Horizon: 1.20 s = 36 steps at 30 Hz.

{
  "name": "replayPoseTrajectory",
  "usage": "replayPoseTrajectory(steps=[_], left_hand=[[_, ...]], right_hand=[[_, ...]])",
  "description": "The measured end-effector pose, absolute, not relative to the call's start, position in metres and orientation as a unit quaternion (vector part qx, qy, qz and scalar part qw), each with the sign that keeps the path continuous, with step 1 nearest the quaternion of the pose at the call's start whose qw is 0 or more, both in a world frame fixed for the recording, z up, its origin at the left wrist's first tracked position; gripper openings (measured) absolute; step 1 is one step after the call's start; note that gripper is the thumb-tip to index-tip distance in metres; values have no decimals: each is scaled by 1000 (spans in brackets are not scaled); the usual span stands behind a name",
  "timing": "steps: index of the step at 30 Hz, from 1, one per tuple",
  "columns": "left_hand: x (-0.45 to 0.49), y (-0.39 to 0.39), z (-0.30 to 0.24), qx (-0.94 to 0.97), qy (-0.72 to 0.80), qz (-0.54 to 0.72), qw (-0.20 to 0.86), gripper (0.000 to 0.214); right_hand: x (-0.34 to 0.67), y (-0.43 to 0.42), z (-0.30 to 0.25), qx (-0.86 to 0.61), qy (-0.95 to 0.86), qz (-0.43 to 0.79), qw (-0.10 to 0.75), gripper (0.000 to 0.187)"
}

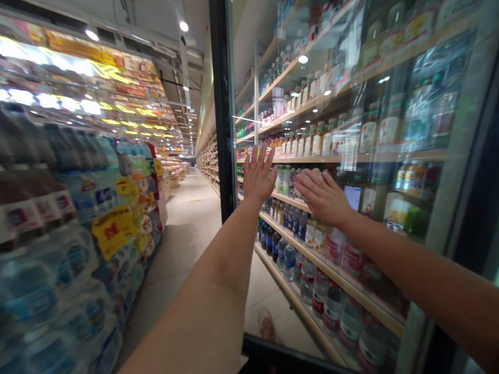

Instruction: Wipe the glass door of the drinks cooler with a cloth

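My left hand is raised with its fingers spread, palm toward the glass door of a drinks cooler, close to the door's black edge frame. My right hand lies flat and open against the same glass, fingers pointing left. Neither hand holds anything. Behind the glass stand shelves of bottled drinks, with dark and clear bottles on the lower shelves. The door stands swung out into the aisle.
A stack of bottled water packs with yellow price tags lines the left side. A tiled aisle runs ahead between them. My shoe shows through the glass near the door's bottom frame.
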<state>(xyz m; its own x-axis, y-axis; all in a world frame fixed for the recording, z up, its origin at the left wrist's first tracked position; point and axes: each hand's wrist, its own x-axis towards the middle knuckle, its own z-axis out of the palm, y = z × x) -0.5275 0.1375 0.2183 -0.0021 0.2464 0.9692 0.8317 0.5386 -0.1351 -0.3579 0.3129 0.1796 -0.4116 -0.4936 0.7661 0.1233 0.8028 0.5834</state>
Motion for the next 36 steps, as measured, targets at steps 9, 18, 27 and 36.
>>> replayPoseTrajectory(steps=[9,18,27,36], left_hand=[[-526,138,217,-395,-672,-237,579,57],[-528,140,216,-396,-671,-246,577,57],[-529,140,217,-393,-667,-244,584,56],[-533,140,214,-403,-644,-252,599,56]], right_hand=[[-356,320,167,90,-781,-257,562,56],[-334,336,170,18,-771,-226,595,56],[-313,359,181,-25,-757,-227,612,54],[-299,373,152,73,-764,-343,542,54]])
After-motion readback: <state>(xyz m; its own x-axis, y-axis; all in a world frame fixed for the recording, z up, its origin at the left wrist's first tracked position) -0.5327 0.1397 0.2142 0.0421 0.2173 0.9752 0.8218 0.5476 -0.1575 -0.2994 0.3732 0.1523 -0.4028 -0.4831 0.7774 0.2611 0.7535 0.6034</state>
